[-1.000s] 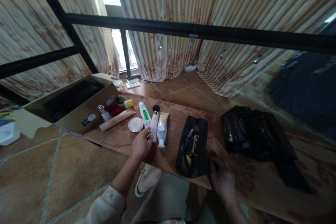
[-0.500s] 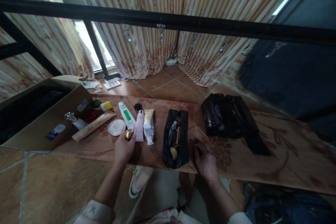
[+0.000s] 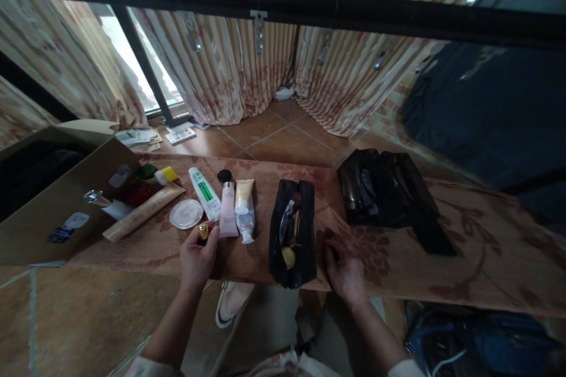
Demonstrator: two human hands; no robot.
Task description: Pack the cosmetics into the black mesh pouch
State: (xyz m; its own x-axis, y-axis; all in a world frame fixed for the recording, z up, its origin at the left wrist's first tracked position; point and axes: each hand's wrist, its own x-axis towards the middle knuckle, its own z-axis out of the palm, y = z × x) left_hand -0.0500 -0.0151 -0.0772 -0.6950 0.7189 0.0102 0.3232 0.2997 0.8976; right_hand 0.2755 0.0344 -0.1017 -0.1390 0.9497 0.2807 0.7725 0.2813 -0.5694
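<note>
My left hand [image 3: 198, 259] is closed around a lipstick [image 3: 203, 232] with a gold top and dark body, upright near the front edge of the bench cover [image 3: 247, 259]. Just behind it lie a round clear-lidded compact [image 3: 186, 214], a white-and-green tube [image 3: 205, 194], a pink tube [image 3: 228, 212], and a cream tube [image 3: 244, 194] touching a clear tube [image 3: 246, 224]. My right hand [image 3: 347, 271] rests on the cover with loosely curled fingers, thumb apart, holding nothing visible. Left of it stands an unzipped black pouch [image 3: 275, 247], with a yellowish round item [image 3: 288, 257] and gold piece inside.
At left, a cardboard box [image 3: 95, 188] stands behind a long beige tube [image 3: 141, 212] and a yellow-capped item [image 3: 166, 175]. A black mesh bag [image 3: 389, 188] lies to the right. A dark rail [image 3: 283, 0] crosses before the curtains; a blue bag [image 3: 481, 336] lies below.
The view has tipped downward, and things sit slightly farther left in it. More of the lipstick's dark body shows in my left hand. My right hand stays by the pouch.
</note>
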